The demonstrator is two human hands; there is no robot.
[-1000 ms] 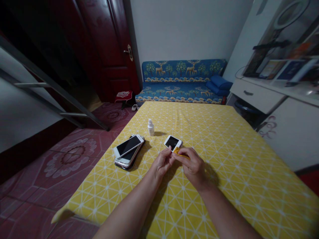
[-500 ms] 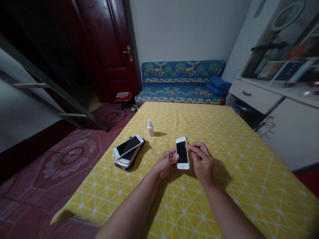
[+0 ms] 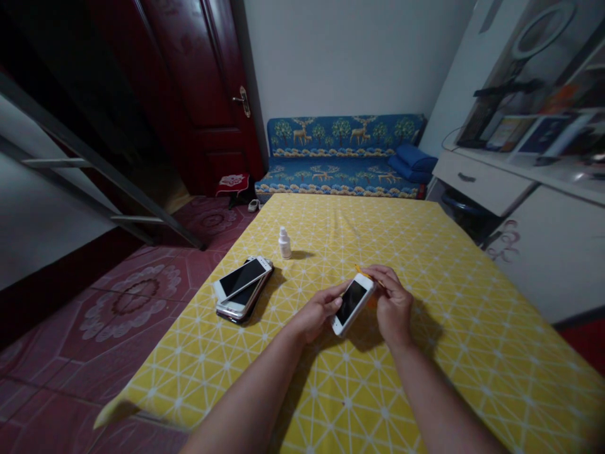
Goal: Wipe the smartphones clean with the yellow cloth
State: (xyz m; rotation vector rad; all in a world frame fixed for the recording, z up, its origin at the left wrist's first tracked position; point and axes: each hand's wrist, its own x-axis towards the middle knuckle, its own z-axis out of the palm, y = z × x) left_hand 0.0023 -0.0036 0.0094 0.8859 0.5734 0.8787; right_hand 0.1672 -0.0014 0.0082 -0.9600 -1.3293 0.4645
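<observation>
Phone handling filled the middle of the view: a small white phone [image 3: 352,304] with a dark screen was held tilted, lifted just off the counter [image 3: 472,353], its top end pointing away and to the right. The left hand [image 3: 316,313] gripped its lower half, with its fingers [image 3: 336,296] closed around the near long edge. The right hand [image 3: 395,304] closed on the top end, its fingers [image 3: 380,275] pinched together over the upper corner. A scrap of orange-yellow material [image 3: 360,270] poked out past those fingertips. Whether it was a cloth or a tool could not be told, and more orange showed under the phone against the right palm.

By the look of it, the phone was light, stiff and smooth. Its glass face would likely slip in a loose hold and crack if dropped. The long side edges seemed the safest place to grip, keeping pressure off the screen.

To the left, well apart from the hands, a stack of phones [image 3: 242,289] lay on the counter, the top one white and skewed across those below. Beyond it stood a small white bottle [image 3: 284,243], upright and capped. A yellow cloth [image 3: 416,233] with white lines covered the counter. Farther off were a blue patterned sofa [image 3: 340,151] against the wall, a dark red door [image 3: 208,94] to the left, and a white cabinet [image 3: 520,202] on the right.
</observation>
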